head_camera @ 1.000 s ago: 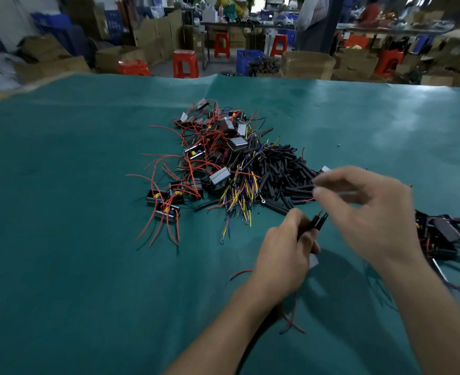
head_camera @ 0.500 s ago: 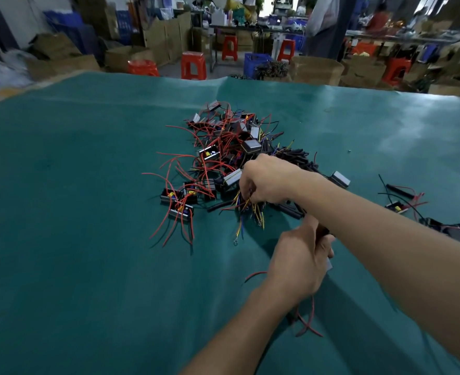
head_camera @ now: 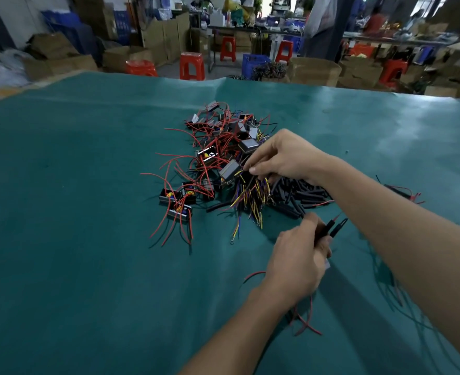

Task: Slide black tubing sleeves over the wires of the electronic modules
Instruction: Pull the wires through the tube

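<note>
R hand [head_camera: 280, 158] has crossed over to the module pile [head_camera: 220, 158] & now pinches a wire there, while L hand [head_camera: 299, 262] stays clamped on two sleeved wires [head_camera: 331, 228] just below it — next module coming.

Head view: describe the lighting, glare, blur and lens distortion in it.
Head view: overhead light leaves a pale sheen on the green mat at far right; soft shadows fall under the left hand and the right hand; the wide-angle lens bows the mat's far edge; the background boxes and red stools look soft, while the pile of modules is fairly sharp.
</note>
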`<state>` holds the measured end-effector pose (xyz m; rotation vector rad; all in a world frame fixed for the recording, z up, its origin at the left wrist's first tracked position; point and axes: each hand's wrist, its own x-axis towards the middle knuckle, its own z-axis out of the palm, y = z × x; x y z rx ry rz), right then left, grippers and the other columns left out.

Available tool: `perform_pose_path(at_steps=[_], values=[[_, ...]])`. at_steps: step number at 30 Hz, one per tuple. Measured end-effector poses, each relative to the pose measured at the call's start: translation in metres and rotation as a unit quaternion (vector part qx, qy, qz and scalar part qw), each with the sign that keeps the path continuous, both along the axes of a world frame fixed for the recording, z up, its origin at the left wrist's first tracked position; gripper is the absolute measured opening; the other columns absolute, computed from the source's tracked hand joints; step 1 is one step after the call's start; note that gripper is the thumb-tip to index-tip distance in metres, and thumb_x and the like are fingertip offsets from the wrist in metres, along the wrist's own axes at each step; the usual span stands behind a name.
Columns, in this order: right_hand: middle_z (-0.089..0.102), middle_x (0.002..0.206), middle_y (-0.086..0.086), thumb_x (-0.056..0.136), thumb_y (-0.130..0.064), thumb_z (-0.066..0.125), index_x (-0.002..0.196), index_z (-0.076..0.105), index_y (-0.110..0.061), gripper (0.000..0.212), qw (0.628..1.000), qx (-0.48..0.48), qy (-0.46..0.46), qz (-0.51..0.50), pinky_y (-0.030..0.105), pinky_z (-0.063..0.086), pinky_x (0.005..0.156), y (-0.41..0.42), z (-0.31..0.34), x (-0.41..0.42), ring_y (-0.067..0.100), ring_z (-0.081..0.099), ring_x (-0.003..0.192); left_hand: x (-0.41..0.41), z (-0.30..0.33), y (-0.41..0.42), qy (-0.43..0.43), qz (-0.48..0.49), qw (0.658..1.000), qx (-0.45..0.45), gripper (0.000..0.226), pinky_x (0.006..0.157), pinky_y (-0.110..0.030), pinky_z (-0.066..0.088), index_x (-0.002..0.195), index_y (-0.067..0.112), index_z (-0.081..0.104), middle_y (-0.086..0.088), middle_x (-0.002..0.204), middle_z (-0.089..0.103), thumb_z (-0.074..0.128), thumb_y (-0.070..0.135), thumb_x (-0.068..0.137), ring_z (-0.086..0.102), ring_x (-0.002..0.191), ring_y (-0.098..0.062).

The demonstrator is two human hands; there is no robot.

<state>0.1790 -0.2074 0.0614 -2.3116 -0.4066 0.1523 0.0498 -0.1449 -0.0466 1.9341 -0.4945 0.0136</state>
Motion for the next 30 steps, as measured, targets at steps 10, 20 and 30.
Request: perform_pose_path(at_steps=[10, 20, 30], values=[[0.073, 0.101, 0.022, 0.099, 0.004, 0.058, 0.098, 0.065, 0.002, 0.007, 0.963, 0.257, 0.021, -0.075, 0.041, 0.064, 0.078, 0.009, 0.034, -0.025, 0.031, 0.074, 0.079, 0.000, -0.002, 0.000, -0.007, 0.001, 1.000, 0.001, 0.013, 0.073, -0.038, 0.053, 0.092, 0.023, 0.045, 0.004, 0.081, 0.069, 0.053, 0.020, 0.102, 0.065, 0.074, -0.014], [0.072, 0.076, 0.000, 0.081, -0.036, 0.080, 0.077, 0.073, -0.024, 0.014, 0.879, 0.413, -0.165, -0.170, 0.033, 0.060, 0.070, -0.092, 0.019, -0.188, 0.022, 0.071, 0.071, 0.000, -0.001, 0.000, -0.008, -0.020, 1.000, -0.017, 0.009, 0.076, -0.035, 0.053, 0.096, 0.023, 0.048, 0.006, 0.081, 0.070, 0.051, 0.016, 0.101, 0.065, 0.075, -0.012], [0.073, 0.075, -0.012, 0.073, -0.002, 0.085, 0.087, 0.068, -0.039, 0.043, 0.938, -0.001, -0.096, -0.332, 0.027, 0.056, 0.066, -0.110, -0.081, -0.296, 0.011, 0.069, 0.062, 0.003, -0.005, -0.001, -0.021, -0.017, 0.999, -0.026, 0.010, 0.070, -0.024, 0.048, 0.095, 0.020, 0.049, 0.006, 0.077, 0.068, 0.051, 0.013, 0.102, 0.063, 0.075, -0.008]])
